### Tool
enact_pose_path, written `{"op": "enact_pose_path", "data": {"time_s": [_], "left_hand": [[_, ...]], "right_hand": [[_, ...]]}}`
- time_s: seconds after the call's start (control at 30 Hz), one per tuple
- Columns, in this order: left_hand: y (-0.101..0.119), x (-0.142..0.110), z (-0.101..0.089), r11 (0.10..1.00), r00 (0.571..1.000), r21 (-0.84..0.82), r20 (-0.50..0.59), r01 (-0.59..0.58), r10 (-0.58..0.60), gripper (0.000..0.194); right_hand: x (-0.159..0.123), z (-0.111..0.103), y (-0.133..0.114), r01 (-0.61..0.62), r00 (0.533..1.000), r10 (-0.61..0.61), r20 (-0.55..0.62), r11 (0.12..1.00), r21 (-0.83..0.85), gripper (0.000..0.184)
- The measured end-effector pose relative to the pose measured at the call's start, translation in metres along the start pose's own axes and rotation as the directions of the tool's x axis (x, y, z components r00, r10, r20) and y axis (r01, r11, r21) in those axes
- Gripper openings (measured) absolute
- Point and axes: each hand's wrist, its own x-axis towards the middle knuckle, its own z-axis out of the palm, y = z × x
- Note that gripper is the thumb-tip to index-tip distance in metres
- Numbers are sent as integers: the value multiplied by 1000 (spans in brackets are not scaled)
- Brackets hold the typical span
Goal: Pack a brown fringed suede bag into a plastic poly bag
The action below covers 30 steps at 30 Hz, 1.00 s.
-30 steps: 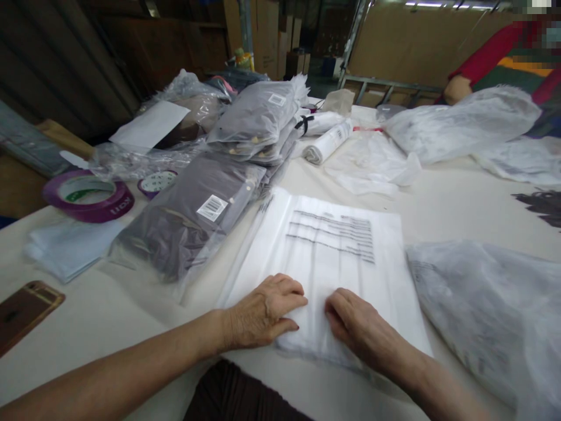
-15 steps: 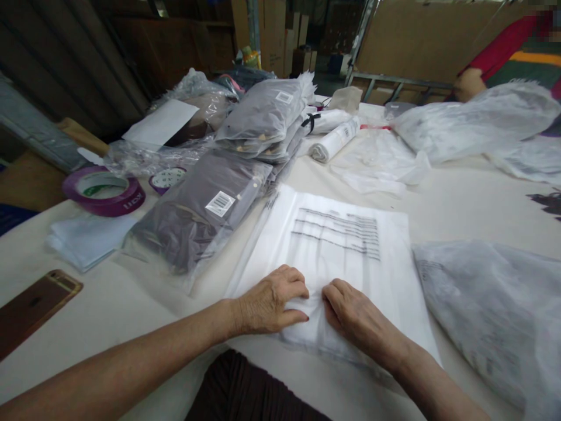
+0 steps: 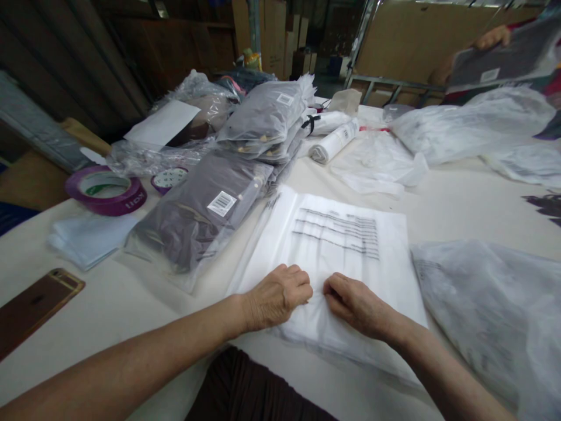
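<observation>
Head cam: I've got left hand [image 3: 280, 297] and right hand [image 3: 357, 304] both on the stack of printed white plastic bags [image 3: 322, 257], flat on the table [image 3: 460, 202] right in front of the wearer. Fingers curled in on both, not spread; can't tell if either pinches film. Progress, my read: barcoded garment pack [image 3: 197, 225] just left looks done; top bag looks unfilled, not yet lifted off. Printed block faces up toward the far end, lines crosswise; long axis seems to run away from wearer, foreshortened, so unsure.
</observation>
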Motion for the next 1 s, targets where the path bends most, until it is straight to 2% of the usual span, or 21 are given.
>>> {"op": "enact_pose_path", "data": {"time_s": [0.1,0.2,0.33,0.4,0.47,0.5,0.6,0.63,0.67,0.73,0.8,0.87,0.9,1.0], "left_hand": [[2,6,-1,1000,997,-15,67,24,-23,12],[2,10,-6,992,992,-75,85,98,-91,9],[-2,15,-11,968,979,-170,121,186,-167,3],[-3,16,-12,955,972,-203,139,217,-192,5],[-5,18,-14,943,966,-229,155,240,-209,8],[-5,19,-14,938,964,-241,162,248,-213,9],[-6,21,-18,928,961,-270,179,256,-213,12],[-6,21,-20,927,961,-277,180,254,-209,13],[-5,21,-22,926,963,-285,179,249,-203,13],[-2,17,-24,924,968,-304,171,231,-186,10],[3,12,-24,940,980,-287,122,185,-156,28],[9,6,-21,972,993,-201,48,120,-112,48],[12,4,-18,987,996,-133,10,87,-87,44],[19,2,-11,996,999,85,-38,-19,22,7]], "right_hand": [[0,0,1,-24,1000,24,-8,998,65,11],[-2,-1,2,-46,999,49,-18,991,128,11],[-16,-6,-2,-70,996,82,-29,955,287,22],[-26,-4,-7,-29,996,55,-72,948,318,34],[-36,3,-11,50,983,-12,-185,978,201,44],[-40,9,-12,91,961,-63,-268,991,94,40],[-46,25,-13,119,844,-202,-497,974,-194,18],[-46,29,-12,103,815,-213,-539,968,-227,17],[-45,32,-11,85,807,-199,-556,971,-224,16],[-42,33,-9,51,831,-129,-541,986,-157,10],[-40,31,-7,31,860,-67,-506,996,-79,8],[-38,30,-8,18,873,-26,-487,1000,-22,14],[-37,29,-9,10,871,-6,-492,1000,6,18],[-35,30,-12,-24,856,76,-511,994,106,23]]}}
